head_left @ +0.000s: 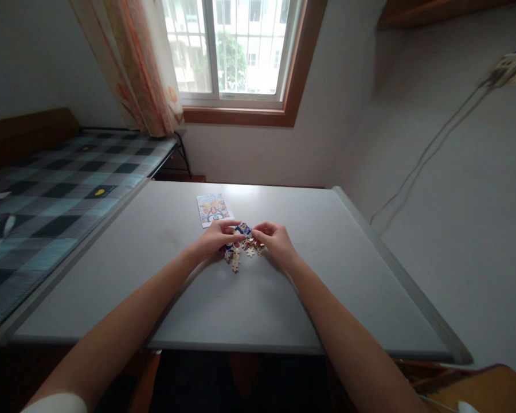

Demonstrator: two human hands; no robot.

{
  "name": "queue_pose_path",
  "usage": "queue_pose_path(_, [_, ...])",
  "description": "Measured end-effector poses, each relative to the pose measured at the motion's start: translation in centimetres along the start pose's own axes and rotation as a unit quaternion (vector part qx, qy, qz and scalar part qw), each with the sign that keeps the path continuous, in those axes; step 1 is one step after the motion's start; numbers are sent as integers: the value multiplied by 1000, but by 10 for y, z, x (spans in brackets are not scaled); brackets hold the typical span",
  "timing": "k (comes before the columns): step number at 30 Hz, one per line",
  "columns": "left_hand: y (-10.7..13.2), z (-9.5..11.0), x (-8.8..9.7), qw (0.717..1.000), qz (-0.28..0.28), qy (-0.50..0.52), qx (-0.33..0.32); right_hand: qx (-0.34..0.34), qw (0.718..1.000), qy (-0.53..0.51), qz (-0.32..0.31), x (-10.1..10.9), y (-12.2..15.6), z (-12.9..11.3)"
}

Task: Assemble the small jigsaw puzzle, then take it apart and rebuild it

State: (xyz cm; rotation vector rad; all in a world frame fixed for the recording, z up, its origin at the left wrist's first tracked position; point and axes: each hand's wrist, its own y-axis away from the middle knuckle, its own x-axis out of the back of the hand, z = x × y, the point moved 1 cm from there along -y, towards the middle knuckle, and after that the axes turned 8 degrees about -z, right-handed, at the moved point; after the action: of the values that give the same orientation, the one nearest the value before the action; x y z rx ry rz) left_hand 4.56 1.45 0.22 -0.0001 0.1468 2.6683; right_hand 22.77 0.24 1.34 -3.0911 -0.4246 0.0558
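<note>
Both of my hands meet over a small pile of jigsaw pieces [239, 252] on the grey table [223, 310]. My left hand [217, 238] pinches a blue-and-white puzzle piece [243, 229] between thumb and fingers. My right hand [275, 241] has its fingers curled and touches the same piece from the right side. Several loose pieces lie under and between the hands, one pale piece nearest to me. A small printed picture card [214, 209] lies flat just beyond the hands.
A bed with a checked blue-and-black cover [47, 201] runs along the table's left edge. A window [232, 51] with a curtain [141, 69] is ahead. A white wall with cables [430, 149] stands close on the right.
</note>
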Motion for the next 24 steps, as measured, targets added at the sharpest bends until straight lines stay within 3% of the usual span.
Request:
queue_pose_path(7, [3, 7, -4, 1000, -8, 17, -23, -29, 998, -54, -20, 1, 1, -1])
queue_pose_path(14, [2, 8, -5, 1000, 10, -11, -27, -5, 1000, -16, -2, 0, 0, 0])
queue_pose_path(19, [1, 7, -5, 993, 23, -90, -66, -3, 1000, 22, 8, 1, -2, 4])
queue_pose_path(24, [-1, 4, -4, 996, 34, -59, -65, -30, 999, -40, -5, 1, -1, 4])
